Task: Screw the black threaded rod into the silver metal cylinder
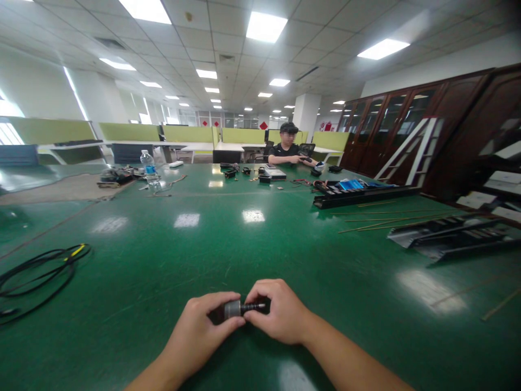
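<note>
The left grip (197,323) pinches a grey cylinder (233,309) between thumb and fingers, with the forefinger along its far edge and the thumb along its near one. Just to the right of it, the right grip (283,312) is curled with its fingertips pressed about a dark ringed shaft (250,307) that lies in line with the cylinder and points into the palm; whether the two pieces are joined cannot be told. Both are held between the two grips, over the green table (228,244), and it is unclear whether they touch it. Well to the left of the left grip lies a looped black cable with a yellow band (73,254). Far ahead of the grips stand a clear bottle (148,164), toward the left, and several small dark boxes (264,178), nearly straight on. Beyond the right grip and off to its right are thin rods (378,224), with black metal channels (456,236) farther right. Across the table, past the boxes, sits a person in a black top (285,151), arms forward.
</note>
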Demonstrator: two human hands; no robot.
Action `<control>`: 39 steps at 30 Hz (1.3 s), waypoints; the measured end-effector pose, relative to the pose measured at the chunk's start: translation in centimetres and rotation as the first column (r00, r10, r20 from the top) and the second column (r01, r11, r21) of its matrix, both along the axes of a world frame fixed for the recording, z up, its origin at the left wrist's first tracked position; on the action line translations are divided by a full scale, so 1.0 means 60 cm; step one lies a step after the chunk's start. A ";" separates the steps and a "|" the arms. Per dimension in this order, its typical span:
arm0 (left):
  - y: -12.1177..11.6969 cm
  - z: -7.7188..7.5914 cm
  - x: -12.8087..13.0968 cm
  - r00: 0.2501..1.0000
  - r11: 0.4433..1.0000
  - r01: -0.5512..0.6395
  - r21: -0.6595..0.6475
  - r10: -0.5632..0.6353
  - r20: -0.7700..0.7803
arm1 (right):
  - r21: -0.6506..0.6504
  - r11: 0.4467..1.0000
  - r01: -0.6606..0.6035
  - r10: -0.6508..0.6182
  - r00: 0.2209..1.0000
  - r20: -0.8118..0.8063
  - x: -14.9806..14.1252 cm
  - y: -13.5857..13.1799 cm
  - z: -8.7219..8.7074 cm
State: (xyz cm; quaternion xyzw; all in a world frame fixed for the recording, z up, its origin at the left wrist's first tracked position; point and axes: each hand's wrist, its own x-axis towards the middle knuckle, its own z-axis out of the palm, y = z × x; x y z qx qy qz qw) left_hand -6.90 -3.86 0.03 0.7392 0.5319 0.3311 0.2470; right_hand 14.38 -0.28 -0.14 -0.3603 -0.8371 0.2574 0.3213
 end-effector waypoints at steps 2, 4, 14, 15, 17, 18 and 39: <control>0.001 0.000 0.000 1.000 1.000 -0.001 0.001 0.001 0.003 | -0.003 1.000 0.002 -0.002 1.000 0.003 0.002 0.000 0.001; 0.001 0.000 0.000 1.000 1.000 -0.001 -0.004 0.001 0.005 | -0.006 1.000 0.004 -0.004 1.000 0.006 0.003 0.001 0.002; 0.001 0.000 -0.001 1.000 1.000 0.004 -0.012 -0.004 0.002 | 0.006 1.000 0.017 -0.017 1.000 0.027 0.005 0.002 0.001; 0.001 0.000 -0.001 1.000 1.000 0.006 -0.009 -0.006 0.002 | 0.006 1.000 0.017 -0.017 1.000 0.026 0.005 0.002 0.001; 0.001 0.000 0.000 1.000 1.000 0.005 -0.004 -0.005 0.003 | 0.004 1.000 0.015 -0.015 1.000 0.026 0.005 0.002 0.000; 0.001 0.001 0.000 1.000 1.000 0.004 -0.004 -0.004 0.004 | 0.003 1.000 0.015 -0.015 1.000 0.026 0.005 0.002 0.000; 0.001 0.001 -0.002 1.000 0.999 -0.004 -0.039 0.005 0.010 | -0.015 1.000 0.024 -0.024 1.000 0.019 0.010 0.003 0.000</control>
